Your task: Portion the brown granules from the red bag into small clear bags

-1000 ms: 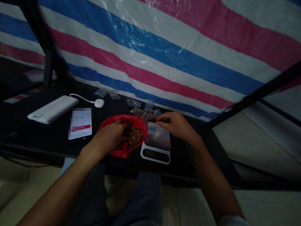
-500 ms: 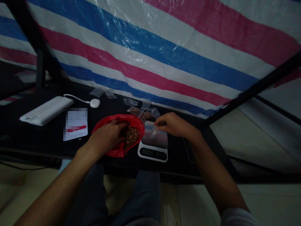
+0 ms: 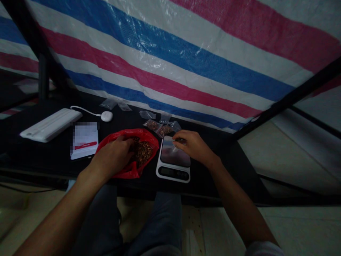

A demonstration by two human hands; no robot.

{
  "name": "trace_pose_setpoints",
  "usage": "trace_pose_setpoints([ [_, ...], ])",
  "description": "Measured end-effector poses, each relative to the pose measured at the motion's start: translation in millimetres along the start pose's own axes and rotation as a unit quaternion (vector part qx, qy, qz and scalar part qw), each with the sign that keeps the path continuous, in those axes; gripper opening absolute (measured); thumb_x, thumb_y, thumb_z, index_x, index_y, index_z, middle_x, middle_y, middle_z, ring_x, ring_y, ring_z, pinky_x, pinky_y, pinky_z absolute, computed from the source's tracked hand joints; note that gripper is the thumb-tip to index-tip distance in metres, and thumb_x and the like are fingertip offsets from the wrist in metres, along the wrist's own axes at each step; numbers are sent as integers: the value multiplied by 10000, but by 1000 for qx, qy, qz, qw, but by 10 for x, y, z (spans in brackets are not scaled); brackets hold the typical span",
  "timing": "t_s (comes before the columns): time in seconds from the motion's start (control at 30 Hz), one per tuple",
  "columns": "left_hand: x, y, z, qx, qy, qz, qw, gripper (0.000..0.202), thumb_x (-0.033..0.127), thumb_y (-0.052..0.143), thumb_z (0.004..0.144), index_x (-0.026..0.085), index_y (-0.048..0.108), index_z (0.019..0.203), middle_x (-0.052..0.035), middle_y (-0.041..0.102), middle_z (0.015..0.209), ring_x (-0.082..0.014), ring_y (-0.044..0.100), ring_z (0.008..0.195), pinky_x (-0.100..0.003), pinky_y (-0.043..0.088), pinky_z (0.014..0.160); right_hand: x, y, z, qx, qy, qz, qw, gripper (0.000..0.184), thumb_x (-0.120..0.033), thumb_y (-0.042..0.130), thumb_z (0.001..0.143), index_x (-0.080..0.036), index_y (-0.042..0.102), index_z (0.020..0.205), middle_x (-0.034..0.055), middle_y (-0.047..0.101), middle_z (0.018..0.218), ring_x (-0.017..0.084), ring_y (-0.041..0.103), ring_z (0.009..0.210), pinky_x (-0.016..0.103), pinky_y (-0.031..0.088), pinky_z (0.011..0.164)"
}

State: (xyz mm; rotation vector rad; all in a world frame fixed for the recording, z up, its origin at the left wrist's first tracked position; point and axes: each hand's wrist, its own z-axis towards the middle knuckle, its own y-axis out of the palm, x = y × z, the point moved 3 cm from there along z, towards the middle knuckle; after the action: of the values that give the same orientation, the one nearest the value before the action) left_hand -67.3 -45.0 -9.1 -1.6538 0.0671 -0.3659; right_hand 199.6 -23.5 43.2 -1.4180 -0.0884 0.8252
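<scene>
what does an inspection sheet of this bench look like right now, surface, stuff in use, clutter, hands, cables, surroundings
surface: black tabletop
things in use: red plastic bag of brown pieces; digital scale; filled clear bags behind it
clutter: white slab, round white device, card with red stripe, empty clear bags
hands: left hand in the red plastic bag, on the brown pieces; right hand over the digital scale, pinching a small clear bag
cables: thin white cable joining white slab and round white device
surroundings: blue, pink and white striped tarp behind; pale floor below
</scene>
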Motion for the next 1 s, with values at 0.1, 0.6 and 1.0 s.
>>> trace_pose_setpoints([
  [0.1, -3, 7, 8, -3, 0, 4, 1000, 360, 303, 487, 980, 147, 674, 1245, -195, 674, 1261, -339, 728, 985, -401, 547, 796, 25, 40, -50, 20, -16, -5, 1000, 118, -173, 652, 933, -157, 755, 988, 77, 755, 993, 185, 698, 899, 304, 517, 834],
  [0.6, -9, -14, 59, -7, 22, -54, 998, 310, 285, 486, 963, 247, 757, 1108, -82, 777, 1115, -281, 740, 988, -373, 542, 825, 15, -6, -114, 12, -39, 12, 999, 145, -234, 623, 976, -174, 755, 971, 76, 770, 1005, 193, 713, 947, 310, 523, 876],
  [1.0, 119, -115, 94, 22, 55, -80, 995, 309, 281, 512, 973, 276, 790, 1109, -34, 793, 1148, -256, 742, 1027, -345, 538, 905, -23, 27, 201, -62, 65, -65, 994, 154, -238, 623, 946, -181, 766, 947, 78, 793, 972, 204, 711, 875, 292, 474, 743],
])
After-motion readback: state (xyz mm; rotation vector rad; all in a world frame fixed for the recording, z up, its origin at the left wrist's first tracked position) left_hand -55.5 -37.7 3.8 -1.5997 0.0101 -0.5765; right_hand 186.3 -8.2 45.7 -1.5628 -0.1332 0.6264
